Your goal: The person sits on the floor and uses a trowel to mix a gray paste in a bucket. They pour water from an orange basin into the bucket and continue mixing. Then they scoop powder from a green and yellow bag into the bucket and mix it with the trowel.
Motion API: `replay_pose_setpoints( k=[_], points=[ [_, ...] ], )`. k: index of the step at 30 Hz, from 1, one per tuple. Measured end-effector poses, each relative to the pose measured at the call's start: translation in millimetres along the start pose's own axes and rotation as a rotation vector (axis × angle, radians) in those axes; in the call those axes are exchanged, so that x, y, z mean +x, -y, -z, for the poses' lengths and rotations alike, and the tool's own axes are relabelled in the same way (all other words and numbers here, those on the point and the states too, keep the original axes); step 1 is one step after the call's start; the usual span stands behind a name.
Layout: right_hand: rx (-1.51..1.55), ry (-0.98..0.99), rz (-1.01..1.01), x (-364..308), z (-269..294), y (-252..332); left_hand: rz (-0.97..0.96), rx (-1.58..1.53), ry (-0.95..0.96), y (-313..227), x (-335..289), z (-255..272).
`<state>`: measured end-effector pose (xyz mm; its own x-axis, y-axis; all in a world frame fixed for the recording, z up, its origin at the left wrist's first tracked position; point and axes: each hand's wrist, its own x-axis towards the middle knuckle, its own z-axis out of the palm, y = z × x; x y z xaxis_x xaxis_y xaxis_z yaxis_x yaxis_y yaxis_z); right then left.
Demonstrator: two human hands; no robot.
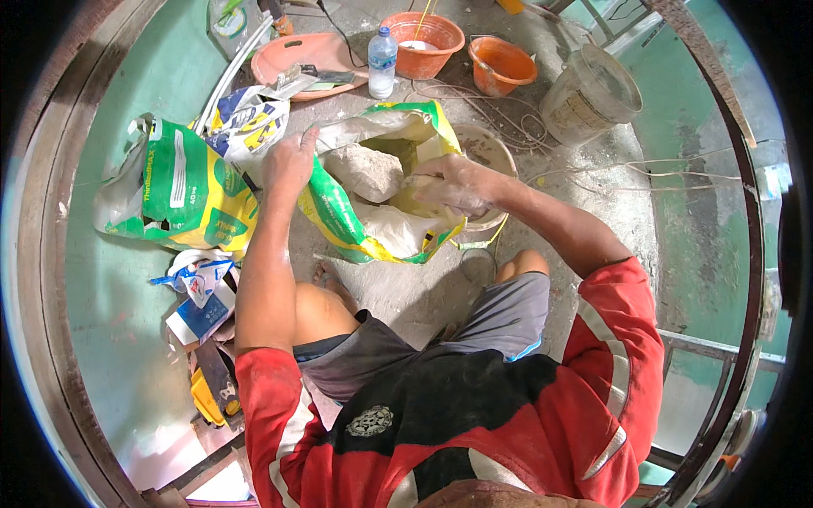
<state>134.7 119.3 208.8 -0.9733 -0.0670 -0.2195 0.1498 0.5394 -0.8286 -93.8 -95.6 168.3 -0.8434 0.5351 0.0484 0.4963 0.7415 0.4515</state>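
A green, yellow and white sack (pixel 334 203) stands with its mouth wide between my knees, tilted toward me. Its far-left rim is gripped by my left hand (pixel 290 161), fingers closed over the edge. Across the mouth, my right hand (pixel 461 182) is closed at the right rim, its fingertips reaching just inside; the fingers partly hide what they pinch, which looks like the sack's edge. Inside lies a big pale, rough lump (pixel 366 173), with crumpled white lining (pixel 394 227) below it. Behind my right hand a round bucket (pixel 500 157) with a dusty inside is partly hidden.
Another green and yellow sack (pixel 199 182) leans at the left wall. Beyond are an orange basin (pixel 292 52) with tools, a water bottle (pixel 382 68), two orange buckets (pixel 428 59) and a whitish pail (pixel 584 97). Cord (pixel 517 127) loops over the floor; packaging (pixel 203 313) lies left.
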Motion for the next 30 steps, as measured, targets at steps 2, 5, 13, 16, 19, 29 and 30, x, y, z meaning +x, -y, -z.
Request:
replay_pose_setpoints(
  k=[2, 5, 13, 16, 19, 29, 30],
  points=[
    [0.075, 0.019, -0.2, -15.9, 14.2, 25.6, 0.022, 0.013, 0.002, 2.1, 6.9, -0.7],
    [0.069, 0.019, -0.335, -41.2, 36.1, 52.0, 0.015, -0.012, -0.026, 4.1, 12.6, -2.8],
    [0.082, -0.198, -0.272, -116.0, 77.4, 72.2, 0.024, -0.019, -0.064, 18.0, 10.9, 4.4],
    [-0.029, -0.313, -0.241, -136.1, 81.1, 40.9, 0.022, 0.018, -0.092, 28.8, 11.4, 5.1],
    [0.057, -0.295, -0.463, -142.7, 79.9, 23.1, 0.058, 0.006, -0.063, 25.1, 10.1, 8.4],
    [0.432, -0.378, -0.745, -64.7, 30.4, -224.1, 0.03, 0.058, -0.044, 21.0, -2.3, 14.3],
    [0.52, -0.398, -0.782, -57.7, 28.6, -230.3, 0.045, 0.057, -0.033, 22.8, -4.5, 15.2]
  ],
)
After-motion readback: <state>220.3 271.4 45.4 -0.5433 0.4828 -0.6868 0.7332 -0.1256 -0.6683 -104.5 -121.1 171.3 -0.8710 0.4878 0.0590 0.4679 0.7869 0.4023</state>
